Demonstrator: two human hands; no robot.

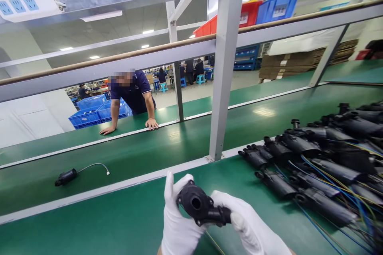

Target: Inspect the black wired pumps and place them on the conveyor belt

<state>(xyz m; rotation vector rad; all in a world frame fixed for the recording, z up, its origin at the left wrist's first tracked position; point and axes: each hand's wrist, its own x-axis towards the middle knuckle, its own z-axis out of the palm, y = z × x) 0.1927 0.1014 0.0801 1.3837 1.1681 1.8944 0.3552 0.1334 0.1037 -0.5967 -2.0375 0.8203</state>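
Note:
Between my white-gloved hands is a black plastic water pump (pixel 196 203), its round inlet facing me and its side spout pointing right. My left hand (pixel 181 223) wraps round the pump body from the left, thumb and fingers closed on it. At the spout end, my right hand (pixel 245 221) grips with its thumb and fingers. A thin yellowish wire (pixel 216 243) trails below the pump. Much of the pump's rear is hidden behind its front face and the gloves.
Several similar black pumps (pixel 323 175) with coloured wires lie piled on the green bench at right. One smaller pump (pixel 66 177) lies on the green belt (pixel 134 151). A metal post (pixel 224 71) rises ahead. Across the line, a person (pixel 131 91) leans on both hands.

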